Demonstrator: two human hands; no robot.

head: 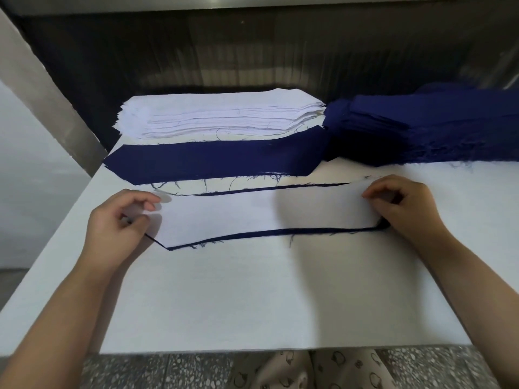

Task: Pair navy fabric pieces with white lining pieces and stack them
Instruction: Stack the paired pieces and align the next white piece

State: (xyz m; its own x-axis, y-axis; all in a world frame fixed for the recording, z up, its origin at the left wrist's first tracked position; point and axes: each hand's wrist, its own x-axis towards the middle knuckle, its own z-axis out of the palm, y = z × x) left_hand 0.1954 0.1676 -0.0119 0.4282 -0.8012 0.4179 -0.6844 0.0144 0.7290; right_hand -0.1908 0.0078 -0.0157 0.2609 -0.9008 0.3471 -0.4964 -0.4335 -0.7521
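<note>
Hands meet at the middle of the frame over a long white lining piece with pointed ends (266, 214), which lies flat on a matching navy fabric piece (280, 232). Only thin navy edges show along the lining's upper and lower sides, the lower one fringed with loose threads. The left hand (118, 223), at centre left, has its fingers curled and pinches the left tip of the white lining piece between thumb and fingertips. The right hand (401, 209), at centre right, is likewise curled and pinches the lining's right end, where a small fold of the navy fabric piece bunches against its thumb side.

Both pieces rest on a broad white table (252, 299) that fills the lower half of the frame. Just above the pair lies a flat navy strip with angled ends (213, 161), its near edge frayed. Behind that strip, in the upper middle, sits a thick stack of white lining sheets (219, 116). A heaped pile of navy cloth (421, 130) spreads across the upper right, touching the strip's right end. Along the bottom edge, grey speckled floor (168, 369) and pale patterned trousers (323, 369) show.
</note>
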